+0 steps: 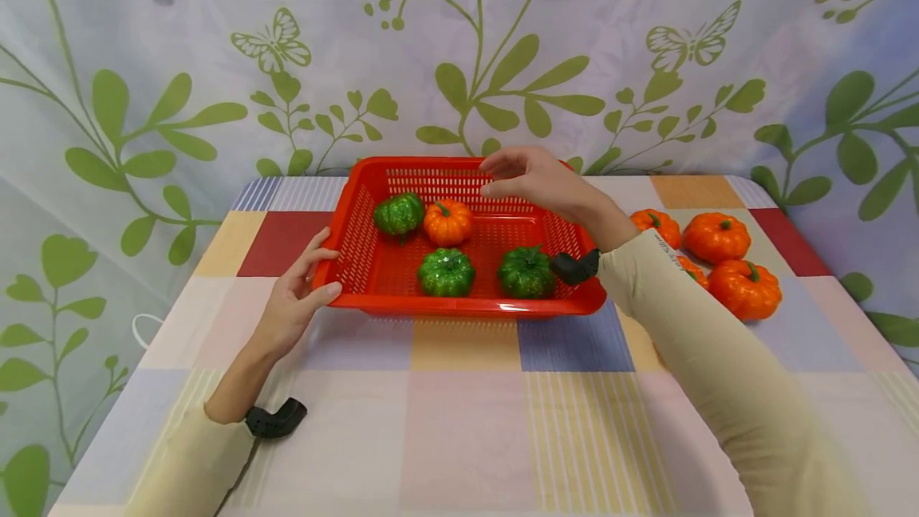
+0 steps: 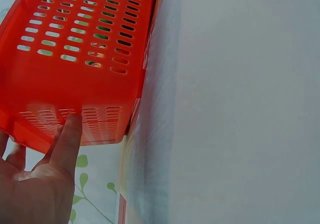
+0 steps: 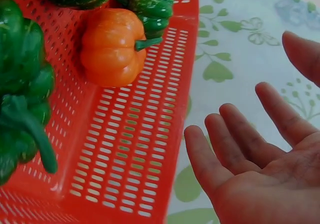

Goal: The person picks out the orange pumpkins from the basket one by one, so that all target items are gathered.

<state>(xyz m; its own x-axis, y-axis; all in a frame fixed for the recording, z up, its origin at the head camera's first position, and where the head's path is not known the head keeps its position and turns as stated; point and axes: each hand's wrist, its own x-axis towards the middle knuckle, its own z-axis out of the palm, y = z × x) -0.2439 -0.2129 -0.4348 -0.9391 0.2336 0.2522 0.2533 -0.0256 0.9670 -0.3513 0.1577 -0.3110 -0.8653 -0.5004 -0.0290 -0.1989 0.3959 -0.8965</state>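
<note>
A red perforated plastic basket (image 1: 459, 306) sits at the back middle of the table. My left hand (image 1: 290, 305) holds its front left corner, with the thumb at the rim; in the left wrist view, fingers (image 2: 67, 144) lie against the outer wall. My right hand (image 1: 542, 180) hovers over the basket's back right part, fingers spread and holding nothing. Inside lie an orange pumpkin (image 1: 448, 222) at the back, a green pumpkin (image 1: 399, 215) beside it, another green pumpkin (image 1: 446, 273) at the front, and a third green pumpkin (image 1: 527, 273) towards the right. All look small and glossy.
Right of the basket several orange pumpkins (image 1: 744, 290) lie grouped on the checked tablecloth (image 1: 459, 421), partly behind my right sleeve (image 1: 704, 365). A leaf-patterned curtain (image 1: 459, 46) hangs right behind the table. A white cord (image 1: 140, 329) shows at the left edge.
</note>
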